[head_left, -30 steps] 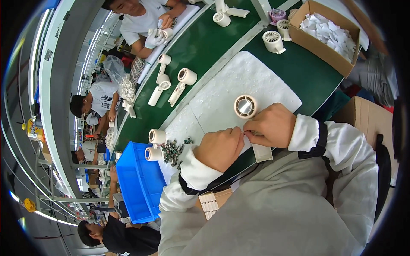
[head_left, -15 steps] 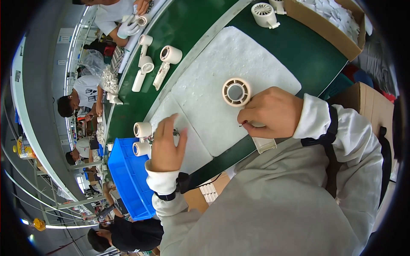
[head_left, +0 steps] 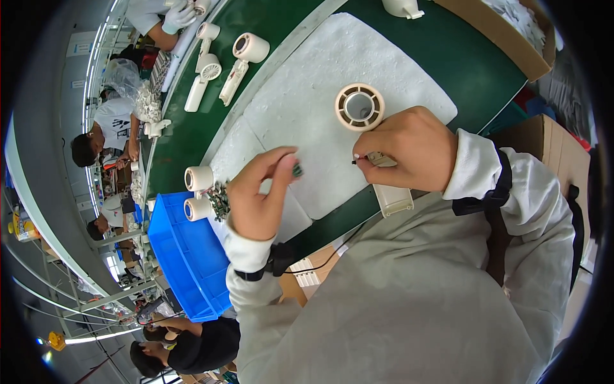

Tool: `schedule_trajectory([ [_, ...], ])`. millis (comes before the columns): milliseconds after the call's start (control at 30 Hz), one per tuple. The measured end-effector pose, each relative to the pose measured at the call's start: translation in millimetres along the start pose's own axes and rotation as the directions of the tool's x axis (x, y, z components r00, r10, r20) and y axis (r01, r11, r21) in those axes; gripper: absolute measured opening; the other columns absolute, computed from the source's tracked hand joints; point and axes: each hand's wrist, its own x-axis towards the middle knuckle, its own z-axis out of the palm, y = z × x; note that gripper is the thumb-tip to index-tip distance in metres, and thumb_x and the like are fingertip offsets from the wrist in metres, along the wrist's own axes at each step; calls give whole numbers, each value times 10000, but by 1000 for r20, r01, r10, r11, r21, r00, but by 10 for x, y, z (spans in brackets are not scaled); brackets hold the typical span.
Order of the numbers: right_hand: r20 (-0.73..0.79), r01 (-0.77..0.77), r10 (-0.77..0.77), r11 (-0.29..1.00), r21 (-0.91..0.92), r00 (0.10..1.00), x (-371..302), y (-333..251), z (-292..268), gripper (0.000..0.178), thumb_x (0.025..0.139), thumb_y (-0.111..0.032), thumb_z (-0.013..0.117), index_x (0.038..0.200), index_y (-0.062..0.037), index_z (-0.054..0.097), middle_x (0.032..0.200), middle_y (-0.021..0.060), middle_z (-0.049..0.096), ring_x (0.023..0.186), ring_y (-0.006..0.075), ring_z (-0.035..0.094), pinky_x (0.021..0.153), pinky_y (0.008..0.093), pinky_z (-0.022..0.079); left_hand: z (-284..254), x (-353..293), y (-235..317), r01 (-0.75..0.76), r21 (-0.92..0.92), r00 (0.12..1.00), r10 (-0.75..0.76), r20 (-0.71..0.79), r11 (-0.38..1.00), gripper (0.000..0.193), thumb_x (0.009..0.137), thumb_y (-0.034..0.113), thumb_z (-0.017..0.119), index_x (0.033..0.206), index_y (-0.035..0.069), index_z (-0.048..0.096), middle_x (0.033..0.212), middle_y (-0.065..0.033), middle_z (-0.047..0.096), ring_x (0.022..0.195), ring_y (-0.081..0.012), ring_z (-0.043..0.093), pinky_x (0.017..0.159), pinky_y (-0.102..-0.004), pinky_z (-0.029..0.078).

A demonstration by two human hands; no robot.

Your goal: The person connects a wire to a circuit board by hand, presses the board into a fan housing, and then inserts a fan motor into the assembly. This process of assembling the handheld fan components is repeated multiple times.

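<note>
My right hand (head_left: 409,150) is closed on a cream handheld fan, its round head (head_left: 360,107) above the knuckles and its open handle (head_left: 393,200) below them. A small dark tip, perhaps a wire end, sticks out at the fingertips. Between thumb and forefinger, my left hand (head_left: 256,195) pinches a small green circuit board (head_left: 297,169), slightly blurred. It hovers over the white mat (head_left: 307,115), apart from the fan. Beside the left wrist lies a heap of small circuit boards (head_left: 219,200), next to two cream fan heads (head_left: 198,178).
A blue bin (head_left: 185,256) stands at the left, by the table edge. More cream fans (head_left: 251,48) lie on the green belt (head_left: 275,19) beyond the mat. A cardboard box (head_left: 505,38) of white pieces sits far right. Co-workers (head_left: 115,128) are along the left.
My left hand has come away from the circuit board heap, moving right, and a small green board now shows in its pinch. The right hand stays at the fan. The whole view has shifted slightly.
</note>
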Motion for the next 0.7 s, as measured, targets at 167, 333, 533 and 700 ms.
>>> schedule_trajectory([
  [167,-62,-21,14,995,-98,998,16,42,-78,105,829,-136,745,883,-49,724,670,94,658,563,271,635,549,375,498,400,252,50,138,-457,982,-63,176,879,210,1024,75,643,1192,-46,680,979,-108,730,798,-146,702,731,-278,568],
  [333,-113,-24,15,997,-75,993,24,97,-80,99,839,-130,763,888,-48,738,663,88,649,541,263,616,531,369,482,539,247,-66,224,-665,964,-62,258,712,245,1025,47,630,1243,-63,656,1022,-120,720,868,-166,706,800,-301,589],
  [533,-66,-48,40,992,-114,997,21,80,-96,111,861,-142,780,897,-47,737,710,99,675,578,271,637,553,374,494,549,257,-56,187,-664,964,-7,264,724,290,1013,7,631,1295,-60,635,1070,-118,712,954,-174,706,878,-320,589],
  [700,-91,35,-53,981,-189,994,19,126,-30,122,909,-149,750,947,-35,725,777,114,698,652,286,665,601,378,518,544,255,-54,163,-665,973,-8,230,729,333,1001,-10,644,1331,-49,623,1131,-127,705,996,-178,704,911,-320,583],
])
